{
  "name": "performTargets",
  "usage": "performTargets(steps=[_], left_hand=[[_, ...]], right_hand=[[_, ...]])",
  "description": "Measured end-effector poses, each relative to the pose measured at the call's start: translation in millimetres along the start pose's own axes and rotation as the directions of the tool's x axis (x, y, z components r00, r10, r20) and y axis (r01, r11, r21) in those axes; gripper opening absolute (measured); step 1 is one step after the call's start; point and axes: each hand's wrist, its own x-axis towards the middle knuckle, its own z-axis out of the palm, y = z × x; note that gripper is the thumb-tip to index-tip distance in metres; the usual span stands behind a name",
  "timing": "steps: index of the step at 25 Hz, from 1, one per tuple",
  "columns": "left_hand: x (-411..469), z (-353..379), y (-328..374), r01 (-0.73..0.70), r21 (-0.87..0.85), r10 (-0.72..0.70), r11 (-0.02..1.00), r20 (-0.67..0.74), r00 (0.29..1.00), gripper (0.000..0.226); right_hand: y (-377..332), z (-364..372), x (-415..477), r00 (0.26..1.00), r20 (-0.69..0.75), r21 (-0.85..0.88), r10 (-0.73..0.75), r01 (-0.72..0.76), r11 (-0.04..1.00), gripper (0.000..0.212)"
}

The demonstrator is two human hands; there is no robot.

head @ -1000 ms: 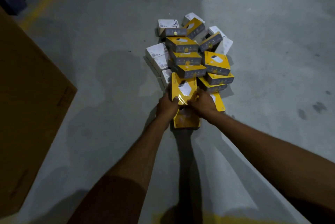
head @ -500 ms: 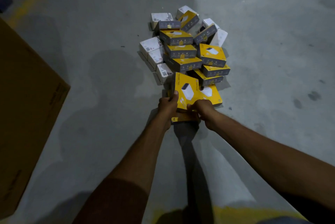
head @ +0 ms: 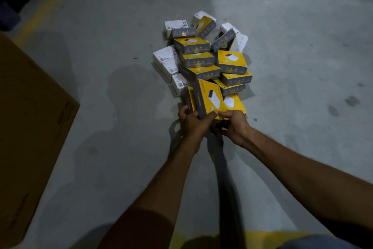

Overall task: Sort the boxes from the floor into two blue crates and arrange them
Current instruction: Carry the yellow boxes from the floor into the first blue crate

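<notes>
Two stiff, likely light yellow boxes point(head: 210, 98), six o'clock of the pile point(head: 201, 63), we pinch by lower edges with left hand point(head: 191, 125) and right hand point(head: 234, 127).

floor point(head: 302, 26): bare concrete, matt and rough-grained, blotched with darker stains.
floor line point(head: 44, 4): yellow paint, flat, dull and worn at the edges.
yellow boxes point(head: 232, 61): printed card with yellow tops and grey sides, smooth, with a faint sheen.
held yellow box point(head: 210, 97): the same printed card, its smooth face catching a light gloss.
white boxes point(head: 164, 57): white card, matt, with small printed labels.
brown carton point(head: 30, 117): plain brown cardboard, matt, with dark print along one edge.
sleeve point(head: 141, 228): dark reddish cloth, matt and soft-looking.
</notes>
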Motion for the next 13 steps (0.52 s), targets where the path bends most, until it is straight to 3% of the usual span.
performTargets(steps=[3,6,9,11,13], left_hand=[[-8.3,-0.8,27.9,-0.144,0.133,0.158,0.981,-0.107,0.982,0.034],[-19.5,-3.0,43.9,-0.213,0.305,0.271,0.928,-0.163,0.948,0.036],[-32.1,-6.7,52.4,-0.232,0.43,0.35,0.873,-0.219,0.911,0.035],[-34.8,-12.1,52.9,-0.237,0.503,0.393,0.831,-0.23,0.89,0.039],[-35.4,-20.5,44.1,-0.295,0.587,0.505,0.753,-0.23,0.832,0.046]], right_hand=[[-13.7,4.1,-4.9,0.995,0.08,0.137,-0.06,0.049,0.989,0.011],[-19.6,8.2,-6.6,0.981,0.174,0.196,-0.081,0.046,0.979,0.024],[-14.5,17.5,-0.8,0.983,0.172,0.077,-0.063,0.05,0.996,0.031],[-15.1,18.4,3.6,0.988,0.015,-0.113,-0.157,0.157,0.981,0.018],[-21.4,13.3,12.9,0.914,-0.231,-0.354,-0.332,0.239,0.904,0.009]])
